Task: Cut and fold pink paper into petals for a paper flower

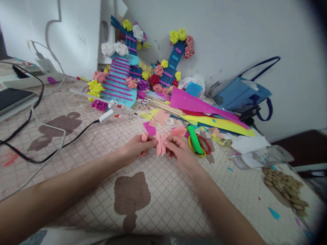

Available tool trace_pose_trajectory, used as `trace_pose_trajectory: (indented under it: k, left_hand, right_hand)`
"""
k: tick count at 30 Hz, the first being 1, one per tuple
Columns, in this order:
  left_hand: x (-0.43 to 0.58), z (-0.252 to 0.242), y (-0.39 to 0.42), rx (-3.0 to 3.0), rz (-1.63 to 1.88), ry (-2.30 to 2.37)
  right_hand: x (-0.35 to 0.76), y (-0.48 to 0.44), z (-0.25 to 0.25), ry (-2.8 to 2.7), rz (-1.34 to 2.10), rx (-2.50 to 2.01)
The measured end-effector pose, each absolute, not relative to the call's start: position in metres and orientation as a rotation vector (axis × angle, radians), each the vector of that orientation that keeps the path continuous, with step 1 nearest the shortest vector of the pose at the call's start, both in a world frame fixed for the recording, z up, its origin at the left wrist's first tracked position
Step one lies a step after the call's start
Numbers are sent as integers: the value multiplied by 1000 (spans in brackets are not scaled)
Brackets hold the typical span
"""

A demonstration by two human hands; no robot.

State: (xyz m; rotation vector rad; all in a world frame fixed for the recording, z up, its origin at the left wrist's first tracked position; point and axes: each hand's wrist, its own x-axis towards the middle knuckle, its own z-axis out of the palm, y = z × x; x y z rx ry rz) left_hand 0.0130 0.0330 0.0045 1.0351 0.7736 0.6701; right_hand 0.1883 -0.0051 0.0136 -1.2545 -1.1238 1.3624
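Note:
Between my two hands, pink paper strips (160, 146) hang above the checked tablecloth. My left hand (139, 147) pinches the left side of the strips, and a small folded pink piece (144, 136) sticks up from its fingers. On the other side, my right hand (180, 149) grips the strips' right edge between thumb and fingers. Just beyond them lie a stack of pink paper pieces (178, 132), a thin wooden stick (161, 126) and a magenta scrap (149, 129). A bright green-handled tool (195, 139) rests over scissors (209, 147) beside my right hand.
A white glue gun (112, 111) with a black cord lies at left. Paper-flower decorations (120, 78) lean at the back. Magenta sheets (204, 109), wooden sticks (166, 106), a clear jar (273, 153), peanuts (284, 187) and a blue bag (240, 93) are farther right.

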Motion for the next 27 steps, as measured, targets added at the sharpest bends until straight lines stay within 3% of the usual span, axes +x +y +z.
trace_pose_trajectory:
  k: [27]
  left_hand:
    - [13, -4, 35, 1139, 629, 741]
  right_hand:
    - [189, -5, 10, -994, 1515, -1320]
